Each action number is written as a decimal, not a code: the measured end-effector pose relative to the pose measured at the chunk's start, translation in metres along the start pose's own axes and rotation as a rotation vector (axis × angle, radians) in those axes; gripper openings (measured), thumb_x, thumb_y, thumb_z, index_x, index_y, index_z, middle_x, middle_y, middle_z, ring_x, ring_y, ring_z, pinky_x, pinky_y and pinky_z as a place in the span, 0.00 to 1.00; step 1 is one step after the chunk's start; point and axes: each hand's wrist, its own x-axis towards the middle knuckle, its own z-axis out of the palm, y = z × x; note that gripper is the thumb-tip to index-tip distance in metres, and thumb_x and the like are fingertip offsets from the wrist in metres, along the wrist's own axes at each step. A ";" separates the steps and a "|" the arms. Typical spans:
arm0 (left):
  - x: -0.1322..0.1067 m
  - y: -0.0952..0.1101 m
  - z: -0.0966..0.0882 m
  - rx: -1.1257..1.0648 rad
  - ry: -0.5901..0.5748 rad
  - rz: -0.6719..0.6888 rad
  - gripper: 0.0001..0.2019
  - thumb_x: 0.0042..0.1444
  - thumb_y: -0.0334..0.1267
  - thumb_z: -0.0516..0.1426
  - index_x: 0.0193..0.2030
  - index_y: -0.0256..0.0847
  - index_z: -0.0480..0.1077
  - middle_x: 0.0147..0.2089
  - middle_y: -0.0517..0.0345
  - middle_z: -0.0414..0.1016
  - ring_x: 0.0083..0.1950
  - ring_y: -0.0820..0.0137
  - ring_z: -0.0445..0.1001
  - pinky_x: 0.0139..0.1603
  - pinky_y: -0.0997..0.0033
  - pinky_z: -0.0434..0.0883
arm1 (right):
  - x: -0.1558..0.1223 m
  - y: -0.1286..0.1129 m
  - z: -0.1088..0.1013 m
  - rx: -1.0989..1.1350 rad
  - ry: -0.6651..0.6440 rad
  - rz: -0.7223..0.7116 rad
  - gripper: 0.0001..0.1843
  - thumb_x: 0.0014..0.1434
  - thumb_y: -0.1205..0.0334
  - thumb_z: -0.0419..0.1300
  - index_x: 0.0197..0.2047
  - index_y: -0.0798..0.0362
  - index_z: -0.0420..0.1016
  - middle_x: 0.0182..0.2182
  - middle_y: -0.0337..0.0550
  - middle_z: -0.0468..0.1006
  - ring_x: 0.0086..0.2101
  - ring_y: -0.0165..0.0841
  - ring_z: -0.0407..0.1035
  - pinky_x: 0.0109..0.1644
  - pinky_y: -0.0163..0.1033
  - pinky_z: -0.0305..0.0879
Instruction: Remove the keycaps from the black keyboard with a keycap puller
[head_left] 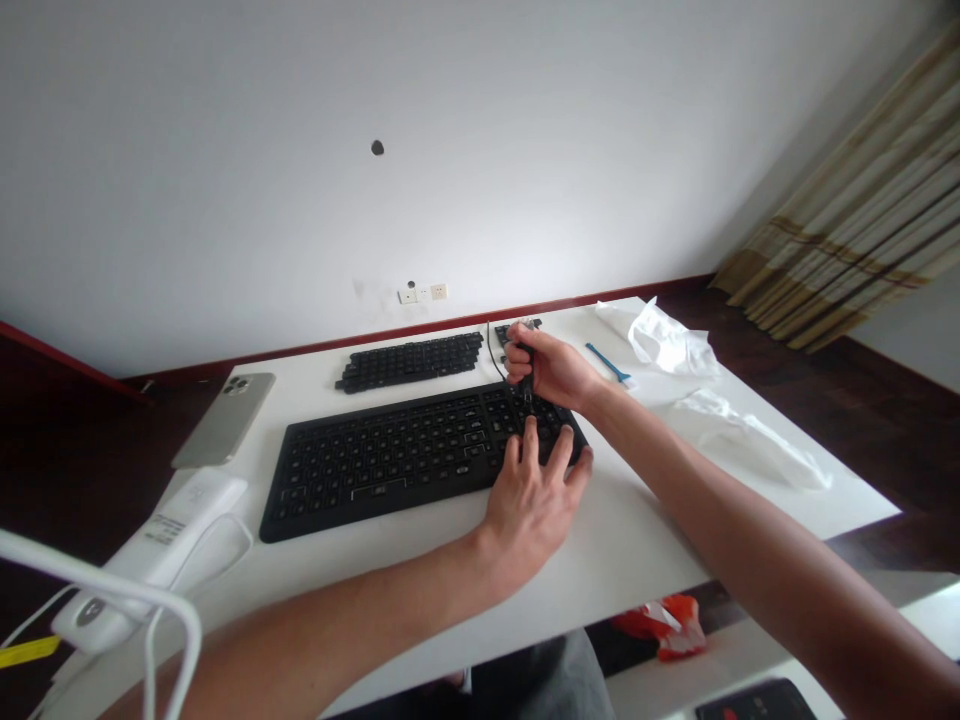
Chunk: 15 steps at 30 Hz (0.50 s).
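Note:
A black keyboard (390,455) lies on the white table, its main keys showing as bare sockets without caps. My right hand (559,370) is closed around a dark keycap puller (528,390), whose thin wire prongs point down at the number pad on the right end. Whether the prongs grip a keycap is too small to tell. My left hand (536,500) rests on that same end with its fingers spread, one fingertip close to the prongs. Behind the keyboard lie black keycaps (412,360) in rows, and a smaller group of keycaps (507,336) sits partly hidden behind my right hand.
A blue brush (609,366) and crumpled white plastic bags (667,335) lie on the right. To the left are a phone (225,418) and a white power strip (161,550) with cables. An orange-red wrapper (667,625) shows below the table's front edge.

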 end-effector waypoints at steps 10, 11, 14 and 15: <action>0.001 -0.008 -0.002 -0.072 -0.022 0.011 0.25 0.69 0.33 0.51 0.71 0.50 0.67 0.71 0.50 0.67 0.69 0.38 0.64 0.60 0.46 0.71 | 0.002 0.005 -0.006 0.016 -0.015 -0.017 0.19 0.62 0.50 0.70 0.33 0.50 0.65 0.26 0.33 0.58 0.25 0.27 0.55 0.30 0.34 0.60; 0.002 -0.009 -0.002 -0.077 -0.028 0.015 0.25 0.68 0.34 0.51 0.71 0.50 0.67 0.71 0.50 0.66 0.70 0.38 0.64 0.60 0.45 0.70 | 0.003 0.005 -0.007 0.031 0.001 -0.023 0.19 0.62 0.51 0.70 0.33 0.50 0.65 0.26 0.33 0.59 0.25 0.28 0.57 0.30 0.33 0.61; 0.002 -0.011 -0.002 -0.086 -0.039 0.034 0.26 0.68 0.34 0.53 0.71 0.52 0.66 0.72 0.49 0.65 0.70 0.37 0.63 0.61 0.45 0.69 | 0.004 0.008 -0.008 0.026 0.037 -0.017 0.19 0.60 0.53 0.71 0.32 0.50 0.65 0.26 0.34 0.61 0.26 0.28 0.60 0.31 0.34 0.64; 0.002 -0.012 -0.002 -0.086 -0.041 0.038 0.26 0.68 0.34 0.53 0.71 0.52 0.66 0.72 0.49 0.65 0.70 0.37 0.63 0.61 0.45 0.69 | 0.004 0.008 -0.008 0.015 0.041 -0.011 0.19 0.60 0.54 0.71 0.32 0.50 0.64 0.26 0.33 0.61 0.26 0.28 0.60 0.31 0.34 0.64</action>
